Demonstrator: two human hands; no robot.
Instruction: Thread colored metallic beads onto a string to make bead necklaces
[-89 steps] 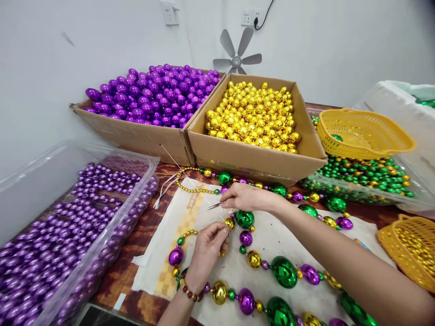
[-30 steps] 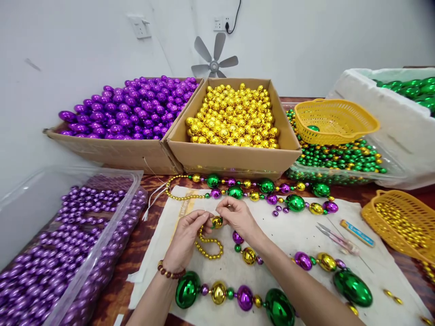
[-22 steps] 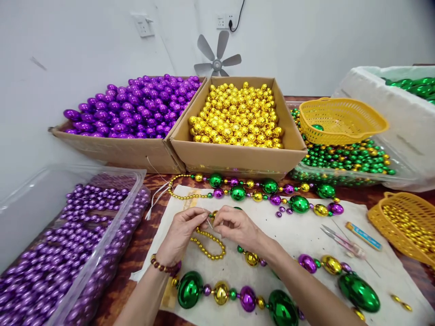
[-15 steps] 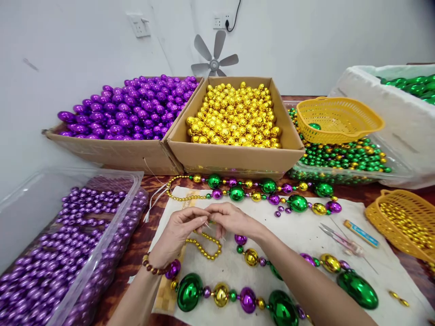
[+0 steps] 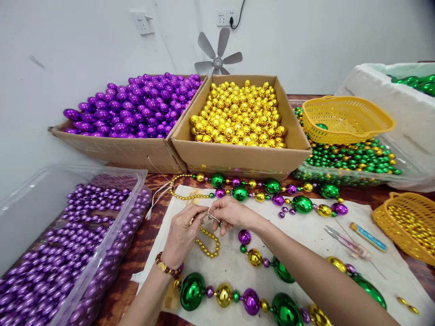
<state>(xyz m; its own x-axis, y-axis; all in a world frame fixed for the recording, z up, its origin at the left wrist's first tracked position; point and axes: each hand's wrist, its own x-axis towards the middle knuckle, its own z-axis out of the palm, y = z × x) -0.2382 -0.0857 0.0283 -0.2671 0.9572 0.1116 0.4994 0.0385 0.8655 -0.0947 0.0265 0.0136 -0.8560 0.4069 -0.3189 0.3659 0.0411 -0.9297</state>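
Pinching white string, left hand and right hand nearly meet, fingertips closed, seemingly mid-knot (gold bead strand just below them); next likely calls for even tension.

Snips down on the cloth
I see the right hand that gripped them three seconds ago now pinching white string.

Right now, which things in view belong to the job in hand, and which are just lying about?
Likely in the job: left hand, right hand, white cord pinched between them, gold bead loop, bead strand.

Apparently just lying about: pink-handled tool, blue-and-yellow object, loose purple beads.
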